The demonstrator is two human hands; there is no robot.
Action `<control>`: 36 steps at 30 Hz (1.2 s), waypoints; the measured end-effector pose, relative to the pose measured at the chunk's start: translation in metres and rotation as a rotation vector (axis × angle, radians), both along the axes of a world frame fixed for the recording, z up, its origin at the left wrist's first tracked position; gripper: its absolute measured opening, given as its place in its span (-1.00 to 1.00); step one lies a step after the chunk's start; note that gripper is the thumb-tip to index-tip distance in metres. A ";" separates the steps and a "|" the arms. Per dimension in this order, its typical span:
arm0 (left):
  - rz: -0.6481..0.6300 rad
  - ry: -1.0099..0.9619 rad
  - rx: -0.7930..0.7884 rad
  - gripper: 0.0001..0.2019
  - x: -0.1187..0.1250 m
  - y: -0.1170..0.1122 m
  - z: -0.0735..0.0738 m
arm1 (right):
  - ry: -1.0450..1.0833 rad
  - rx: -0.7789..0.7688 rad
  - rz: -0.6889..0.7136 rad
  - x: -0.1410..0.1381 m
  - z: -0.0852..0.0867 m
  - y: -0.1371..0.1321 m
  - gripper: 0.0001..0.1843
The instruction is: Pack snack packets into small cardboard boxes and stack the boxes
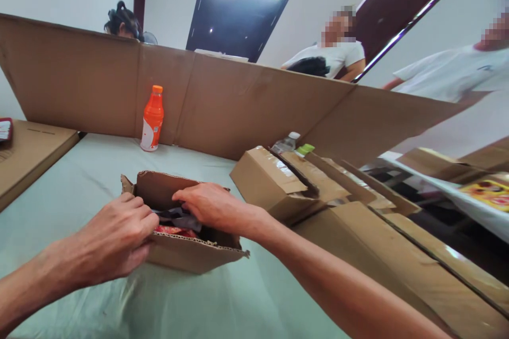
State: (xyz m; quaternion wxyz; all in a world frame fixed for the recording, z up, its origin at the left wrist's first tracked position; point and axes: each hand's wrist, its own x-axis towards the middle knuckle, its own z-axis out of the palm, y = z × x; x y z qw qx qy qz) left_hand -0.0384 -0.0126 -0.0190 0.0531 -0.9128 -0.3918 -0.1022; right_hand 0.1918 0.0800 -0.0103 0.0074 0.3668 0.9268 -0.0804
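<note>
A small open-topped cardboard box (194, 258) stands on the pale green cloth in front of me. My left hand (119, 238) is closed over its near left corner, the fingers curled at the rim. From the right, my right hand (212, 205) reaches over the opening, its fingers apart and pointing left. Beneath those fingers lies a dark grey, crumpled, cloth-like item (181, 220), with which they seem to be in contact. A red patterned packet (175, 231) shows below it, just inside the near wall. The bottom of the box is hidden.
An orange bottle (153, 119) stands behind the box, before a tall cardboard partition (238, 100). Several cardboard boxes (274, 177) crowd the right side, with a clear bottle (287, 143) behind them. A flat carton (35, 153) lies at left. People are beyond the partition.
</note>
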 end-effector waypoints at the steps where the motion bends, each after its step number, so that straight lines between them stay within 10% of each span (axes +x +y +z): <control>1: -0.041 -0.061 0.070 -0.87 -0.004 -0.003 -0.003 | 0.080 0.034 -0.011 0.006 0.001 -0.003 -0.70; 8: 0.203 -0.454 0.268 -0.47 -0.038 -0.019 -0.034 | 0.639 0.209 -0.167 0.062 -0.002 -0.023 -0.73; 14: 0.200 -0.653 0.111 -0.48 -0.027 -0.012 -0.074 | 0.697 -0.089 -0.126 0.052 -0.029 -0.022 -0.72; 18: 0.205 -0.658 0.131 -0.57 -0.023 -0.007 -0.076 | 0.827 -0.263 -0.076 0.048 -0.039 -0.019 -0.71; 21: 0.200 -0.611 0.129 -0.62 -0.023 -0.004 -0.066 | 1.030 0.036 -0.223 0.055 -0.033 -0.018 -0.73; 23: 0.223 -0.613 0.151 -0.63 -0.021 -0.003 -0.061 | 1.008 0.145 -0.295 0.061 -0.028 -0.014 -0.64; 29: 0.303 -0.671 0.156 -0.56 -0.018 0.006 -0.069 | 0.752 -0.245 -0.047 0.082 -0.050 -0.020 -0.27; 36: 0.273 -0.622 -0.081 -0.61 -0.025 0.027 -0.096 | 0.466 0.094 0.093 0.091 -0.094 -0.049 -0.06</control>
